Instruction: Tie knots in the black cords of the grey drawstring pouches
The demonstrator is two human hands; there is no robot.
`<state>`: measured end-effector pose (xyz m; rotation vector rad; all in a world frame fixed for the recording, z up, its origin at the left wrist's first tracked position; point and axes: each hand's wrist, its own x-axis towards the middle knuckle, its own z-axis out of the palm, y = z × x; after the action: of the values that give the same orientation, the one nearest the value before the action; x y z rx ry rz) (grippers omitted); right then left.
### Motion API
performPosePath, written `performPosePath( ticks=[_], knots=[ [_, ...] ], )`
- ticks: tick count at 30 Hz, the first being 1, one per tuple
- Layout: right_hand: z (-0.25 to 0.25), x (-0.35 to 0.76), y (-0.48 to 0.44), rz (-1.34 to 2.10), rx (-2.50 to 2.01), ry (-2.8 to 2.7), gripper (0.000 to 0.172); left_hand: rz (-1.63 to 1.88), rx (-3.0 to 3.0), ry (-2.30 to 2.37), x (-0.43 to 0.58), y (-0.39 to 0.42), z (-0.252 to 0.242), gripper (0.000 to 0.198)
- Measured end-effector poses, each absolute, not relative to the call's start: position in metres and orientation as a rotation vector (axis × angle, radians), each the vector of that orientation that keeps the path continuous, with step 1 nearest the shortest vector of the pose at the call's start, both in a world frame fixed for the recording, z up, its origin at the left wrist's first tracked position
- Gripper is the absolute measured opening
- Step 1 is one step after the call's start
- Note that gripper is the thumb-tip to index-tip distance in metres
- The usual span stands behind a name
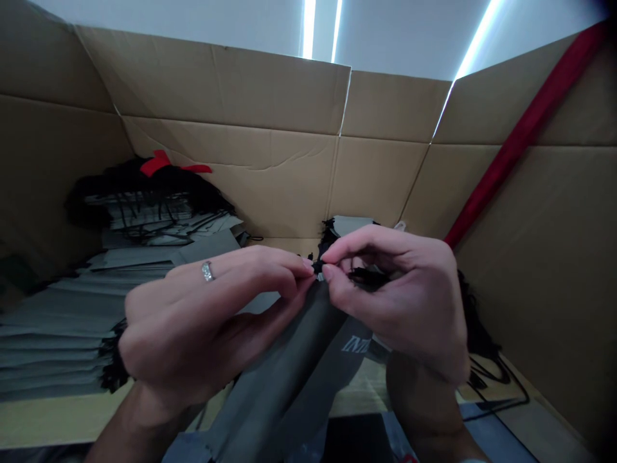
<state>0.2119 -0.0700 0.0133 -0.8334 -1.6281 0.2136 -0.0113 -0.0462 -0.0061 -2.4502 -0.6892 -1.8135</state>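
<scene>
In the middle of the head view, a grey pouch-like piece (289, 379) with pale printed letters hangs below my hands. Its upper end is gathered near a black cord (318, 265). My left hand (207, 315), with a ring on one finger, pinches at the left side of this black bit. From the right, my right hand (400, 296) pinches the same spot with thumb and forefinger, and more black cord shows under its curled fingers. The fingertips nearly meet and hide the exact shape of what lies between them.
Stacked grey pieces (58, 328) with black cords fill the left side, topped by a black bundle and a red strip (157, 164). Cardboard walls (231, 148) surround the table (53, 421). A dark red band (520, 141) slants down the right wall. Black cords (506, 386) lie at right.
</scene>
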Motion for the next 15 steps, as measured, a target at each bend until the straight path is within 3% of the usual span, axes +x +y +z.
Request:
performPosePath(
  ticks=[15],
  knots=[
    [0.0061, 0.2061, -0.0689, 0.124, -0.862, -1.584, 0.021, -1.907, -2.611, -0.658, -0.0096, -0.0465, -0.0040, 0.014]
  ],
)
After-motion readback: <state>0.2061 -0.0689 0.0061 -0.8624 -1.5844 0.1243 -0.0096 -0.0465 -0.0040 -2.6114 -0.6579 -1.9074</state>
